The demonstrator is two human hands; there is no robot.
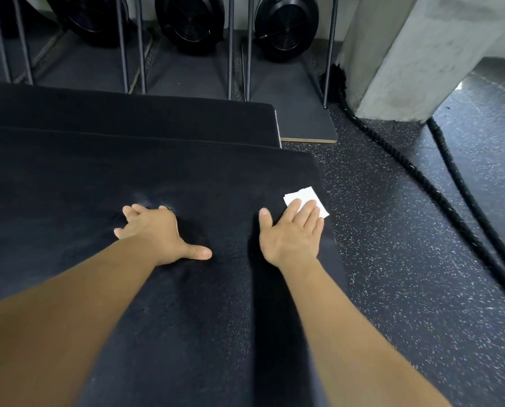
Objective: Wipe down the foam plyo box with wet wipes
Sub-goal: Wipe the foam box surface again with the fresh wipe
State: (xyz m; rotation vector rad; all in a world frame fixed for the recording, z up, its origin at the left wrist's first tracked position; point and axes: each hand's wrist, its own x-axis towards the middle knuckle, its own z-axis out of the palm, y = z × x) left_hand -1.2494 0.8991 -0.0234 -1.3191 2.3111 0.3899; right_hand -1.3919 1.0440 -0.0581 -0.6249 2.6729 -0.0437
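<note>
Plyo box (pixel 128 177): black foam, broad top filling the near and middle view, right edge running beside the speckled floor (pixel 407 259).

- Left hand (pixel 154 233): released, fingers spread, resting flat on the box top near its middle; holds nothing.
- Right hand (pixel 289 233): released, straight fingers pressing the wipe (pixel 304 198) onto the top.
- Wipe: white, folded, partly under the fingertips, far corner just at the box's right edge.
- Second black pad (pixel 128 113): behind the box, touching or just beside it.
- Rope (pixel 421 183): thick, black, trailing across the floor.
- Pillar (pixel 407 54): grey, far right.
- Fan wheels (pixel 189 19): three, at the far wall.

Risk, as judged: an outward stroke could push the wipe off the edge onto the floor and soil it; pinned only by the fingertips, it may also bunch or slip.
</note>
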